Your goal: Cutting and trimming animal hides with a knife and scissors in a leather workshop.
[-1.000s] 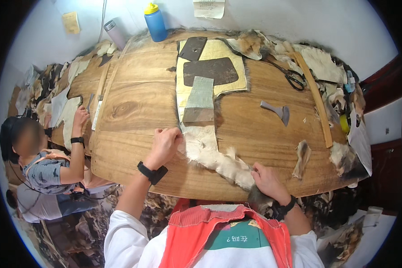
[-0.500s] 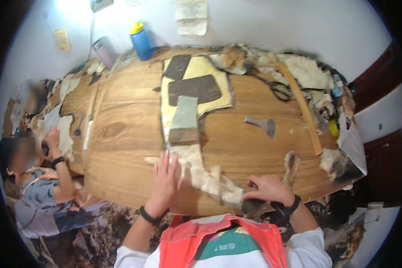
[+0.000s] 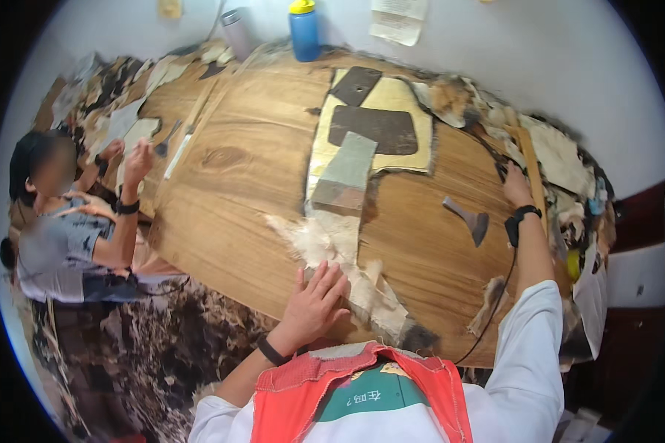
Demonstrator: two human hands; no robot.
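My left hand (image 3: 314, 306) lies flat with its fingers spread, on the near part of a pale strip of fur hide (image 3: 347, 255). That strip runs from under a grey block (image 3: 345, 166) down to a dark furry end near the table edge. At the right, my outstretched right hand (image 3: 516, 186) is closed on the dark handles of a pair of scissors (image 3: 501, 161); its fingers are partly hidden. Nearer to me lies a small axe-shaped blade (image 3: 469, 220). Dark flat plates (image 3: 373, 131) rest on a yellow-backed hide piece (image 3: 414, 92) beyond the block.
Hide scraps line the far edge of the wooden table (image 3: 258, 192). A blue bottle (image 3: 304, 37) and a pale flask (image 3: 235, 35) stand there. A wooden strip (image 3: 530, 166) lies beside my right hand. Another person (image 3: 96, 214) sits at the left, with hands raised.
My right hand has left the dark end of the fur strip and reached far right to the scissors. My left hand stays on the fur. The view has turned left.
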